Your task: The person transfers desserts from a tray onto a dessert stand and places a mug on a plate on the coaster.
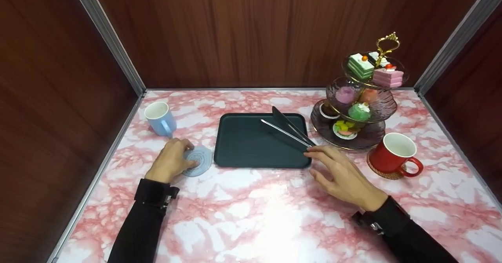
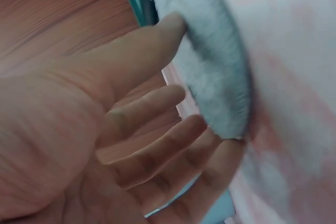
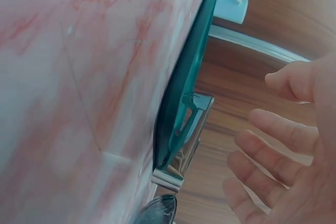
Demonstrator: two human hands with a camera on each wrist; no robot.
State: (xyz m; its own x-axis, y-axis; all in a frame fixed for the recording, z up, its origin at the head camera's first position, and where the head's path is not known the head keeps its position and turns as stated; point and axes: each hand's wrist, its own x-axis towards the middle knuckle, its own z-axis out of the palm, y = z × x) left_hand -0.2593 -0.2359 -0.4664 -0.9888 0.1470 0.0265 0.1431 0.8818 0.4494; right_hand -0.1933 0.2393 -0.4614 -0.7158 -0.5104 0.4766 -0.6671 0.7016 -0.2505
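Observation:
My left hand (image 1: 171, 160) is over a round light-blue coaster (image 1: 202, 161) that lies on the table, left of a dark green tray (image 1: 247, 145). In the left wrist view the thumb rests on top of the coaster (image 2: 215, 72), and the other fingers extend to its edge, fairly straight. By the tray's near right corner, my right hand (image 1: 345, 180) hovers with fingers spread. Metal tongs (image 1: 284, 131) lie across the tray with their arms apart; the right fingertips are close to their near end. The right wrist view shows that hand's fingers holding nothing.
A light-blue mug (image 1: 161, 119) stands beyond the left hand. At right, a red mug (image 1: 386, 155) sits on a woven coaster (image 1: 372, 167). Behind it rises a three-tier stand (image 1: 376, 131) with toy cakes. Brown panels (image 1: 243, 35) enclose the table.

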